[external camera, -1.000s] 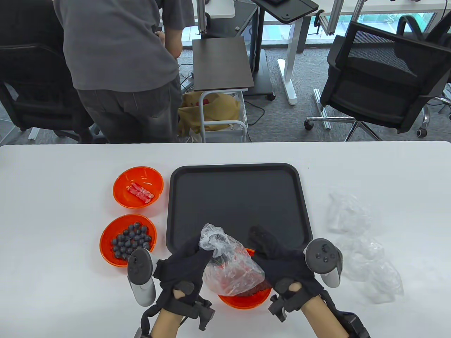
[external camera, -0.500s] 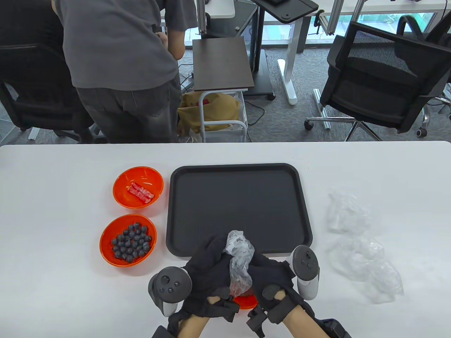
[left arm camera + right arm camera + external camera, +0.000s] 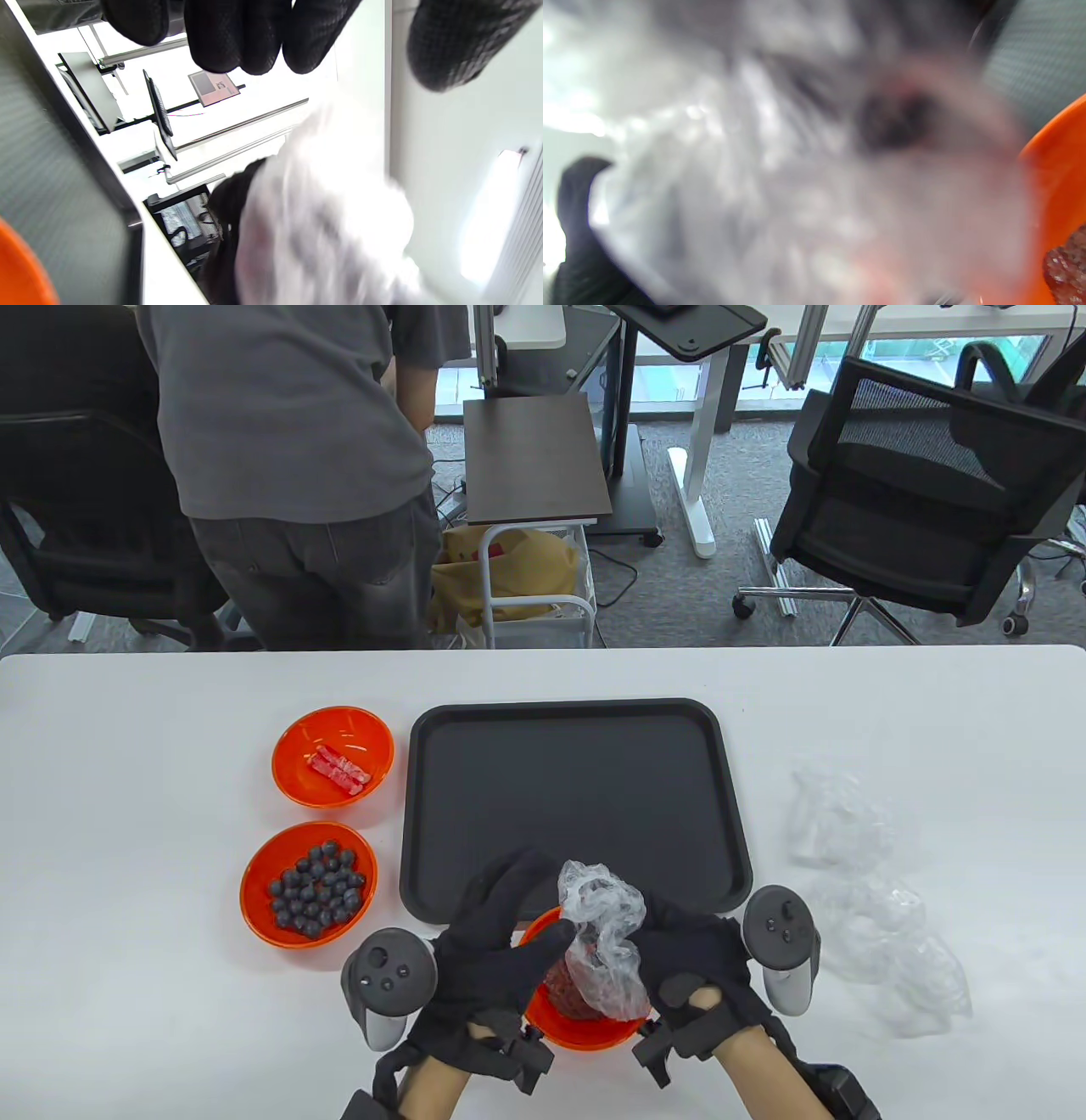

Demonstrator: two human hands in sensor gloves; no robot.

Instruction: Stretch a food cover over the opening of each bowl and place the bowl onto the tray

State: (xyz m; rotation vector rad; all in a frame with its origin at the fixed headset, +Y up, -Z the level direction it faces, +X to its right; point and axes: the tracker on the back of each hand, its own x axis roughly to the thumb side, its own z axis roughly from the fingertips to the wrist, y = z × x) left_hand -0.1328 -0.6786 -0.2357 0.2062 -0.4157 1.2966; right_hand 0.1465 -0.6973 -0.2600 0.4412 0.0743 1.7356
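Right hand (image 3: 691, 954) grips crumpled clear plastic cover (image 3: 601, 937) over orange bowl (image 3: 560, 1022) at flat black tray's (image 3: 577, 806) 6 o'clock edge; left hand (image 3: 484, 959), now spread open, has released it.

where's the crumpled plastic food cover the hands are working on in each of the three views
Table view: the food cover sits bottom centre, bunched above the near orange bowl, between both hands.
Left wrist view: a blurred white mass, centre to lower right.
Right wrist view: a blurred sheet filling most of the frame.
Shared landmark: that bowl, an orange sliver bottom left and at the right edge.

Grey carpet floor (image 3: 679, 585), black mesh office chair (image 3: 916, 500), small dark side table (image 3: 534, 458).
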